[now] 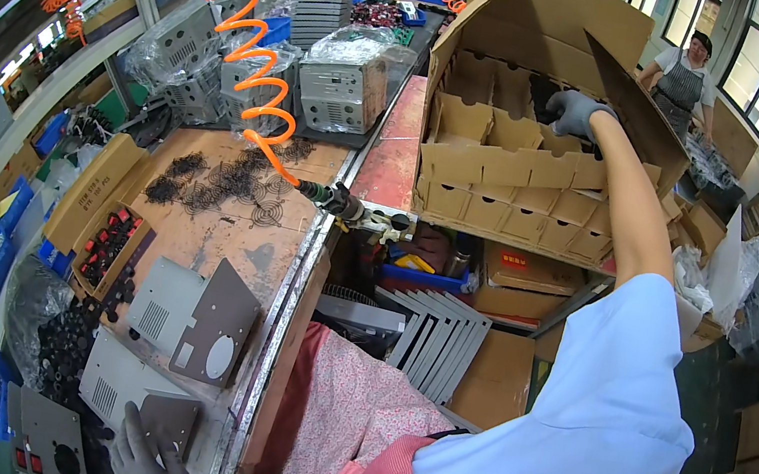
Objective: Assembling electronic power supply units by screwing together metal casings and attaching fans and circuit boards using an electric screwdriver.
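Observation:
My right hand [578, 116], in a grey glove, reaches into a large open cardboard box [506, 208] split into compartments by card dividers. Its fingers curl down beside a dark object [543, 91] in one compartment; their tips are hidden, so what they grip cannot be made out. At the lower left my left hand [145, 462], also gloved, has its fingers apart against a bent grey sheet-metal casing [116, 380] on the workbench. Just beyond lies another casing [217, 322] with vent slots and an oval hole.
An air screwdriver [337, 200] on an orange coiled hose rests at the bench edge. Black wire fan guards [237, 181] lie scattered behind a carton of red and black parts [111, 253]. Plastic-wrapped metal housings [342, 93] stand farther back. Another person [682, 87] stands at the far right.

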The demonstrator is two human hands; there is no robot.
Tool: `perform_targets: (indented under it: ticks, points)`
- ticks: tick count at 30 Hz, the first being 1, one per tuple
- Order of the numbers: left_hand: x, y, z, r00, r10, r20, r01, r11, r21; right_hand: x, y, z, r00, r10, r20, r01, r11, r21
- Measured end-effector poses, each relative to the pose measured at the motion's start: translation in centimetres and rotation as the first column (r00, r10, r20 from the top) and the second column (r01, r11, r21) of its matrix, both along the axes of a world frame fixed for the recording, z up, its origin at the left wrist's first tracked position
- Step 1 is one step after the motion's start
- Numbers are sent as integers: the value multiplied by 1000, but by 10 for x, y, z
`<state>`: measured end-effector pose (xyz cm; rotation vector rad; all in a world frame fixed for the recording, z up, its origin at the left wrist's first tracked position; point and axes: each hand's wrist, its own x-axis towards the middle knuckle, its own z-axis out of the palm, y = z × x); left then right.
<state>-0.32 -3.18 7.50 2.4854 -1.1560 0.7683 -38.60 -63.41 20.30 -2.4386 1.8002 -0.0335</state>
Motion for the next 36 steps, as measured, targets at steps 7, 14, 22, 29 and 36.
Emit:
perform_targets:
  ticks: [7, 14, 22, 29, 36]
  points:
    - [-8, 0, 4, 1000, 16, -15, -16, 1000, -12, 12, -6, 6, 980, 14, -199, -25, 998, -57]
    - [-6, 1, 4, 999, -28, 25, 29, 999, -29, 3, 18, 8, 974, -14, 225, 62, 976, -207]
    - [-2, 0, 0, 998, 33, -44, -39, 991, -125, 61, 102, 29, -90, 51, 995, -522, 848, -91]
    - [-62, -59, 2, 738, -592, -322, 336, 737, -586, 184, 243, -35, 160, 27, 987, -834, 539, 120]
    - [-94, -101, -54, -326, -922, -209, -394, 334, -857, 260, 370, -122, 93, -207, 974, -920, 356, 164]
